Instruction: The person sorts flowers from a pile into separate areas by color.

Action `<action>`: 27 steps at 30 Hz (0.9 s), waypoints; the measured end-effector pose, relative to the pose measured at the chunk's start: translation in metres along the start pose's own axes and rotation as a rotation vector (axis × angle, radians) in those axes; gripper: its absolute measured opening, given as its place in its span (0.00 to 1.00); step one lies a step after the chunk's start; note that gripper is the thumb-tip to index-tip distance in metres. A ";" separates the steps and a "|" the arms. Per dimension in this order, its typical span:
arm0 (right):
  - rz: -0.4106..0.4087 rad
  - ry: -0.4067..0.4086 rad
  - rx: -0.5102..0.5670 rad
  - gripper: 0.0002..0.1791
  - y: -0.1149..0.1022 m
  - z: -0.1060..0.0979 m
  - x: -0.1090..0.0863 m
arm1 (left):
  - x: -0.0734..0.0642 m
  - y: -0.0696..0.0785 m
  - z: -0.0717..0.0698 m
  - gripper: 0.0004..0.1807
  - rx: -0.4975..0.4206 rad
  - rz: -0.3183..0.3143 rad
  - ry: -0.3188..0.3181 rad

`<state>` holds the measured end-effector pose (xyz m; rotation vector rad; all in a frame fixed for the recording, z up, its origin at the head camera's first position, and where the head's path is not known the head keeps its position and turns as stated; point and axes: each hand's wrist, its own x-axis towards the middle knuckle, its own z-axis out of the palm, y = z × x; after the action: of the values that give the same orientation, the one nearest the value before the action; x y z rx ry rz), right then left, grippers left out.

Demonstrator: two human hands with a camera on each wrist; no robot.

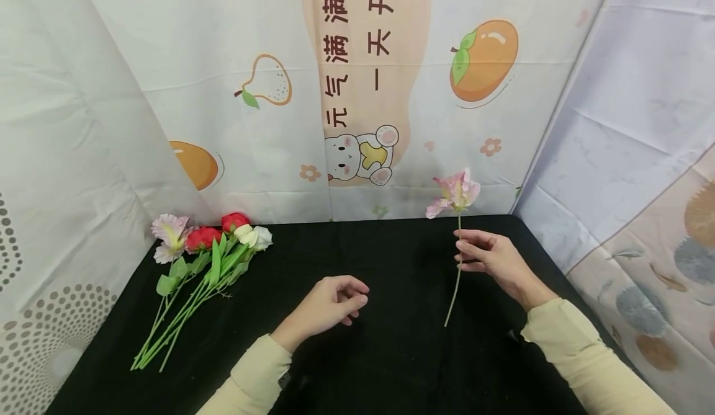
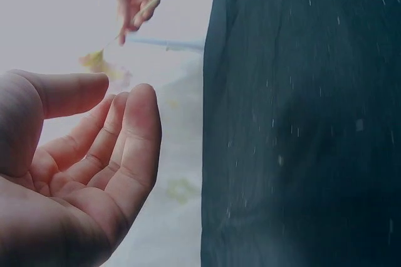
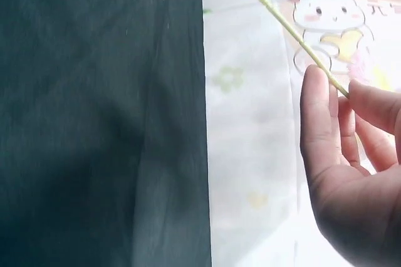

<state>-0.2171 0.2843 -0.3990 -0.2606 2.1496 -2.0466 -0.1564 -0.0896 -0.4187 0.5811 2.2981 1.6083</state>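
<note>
My right hand (image 1: 499, 263) pinches the thin stem of a pink, ruffled-petal flower (image 1: 460, 190) between thumb and fingertips. The flower stands nearly upright, bloom at the top, its stem end hanging below the hand over the black cloth. In the right wrist view the green stem (image 3: 276, 13) runs slantwise up from the fingertips. My left hand (image 1: 329, 303) hovers over the middle of the cloth, fingers loosely bent and holding nothing; the left wrist view shows its bare palm (image 2: 88, 167). At the left lies a bunch with another pink flower (image 1: 170, 236), red roses (image 1: 203, 239) and white roses (image 1: 254, 236).
A black cloth (image 1: 380, 365) covers the table. White printed curtains (image 1: 212, 117) enclose the back and sides, the back one close behind the held bloom. The bunch's long green stems (image 1: 173, 322) point toward the near left edge.
</note>
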 end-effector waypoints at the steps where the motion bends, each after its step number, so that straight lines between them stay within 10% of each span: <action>1: 0.001 0.004 -0.007 0.20 0.000 -0.003 0.000 | -0.002 -0.001 -0.004 0.09 0.005 -0.005 0.010; 27: 0.057 0.059 -0.112 0.10 0.014 -0.075 -0.003 | -0.066 -0.036 -0.116 0.14 0.071 -0.208 0.329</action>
<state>-0.2319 0.3582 -0.4096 -0.1527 2.2828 -1.9295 -0.1559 -0.2276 -0.4133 0.0875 2.5550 1.6258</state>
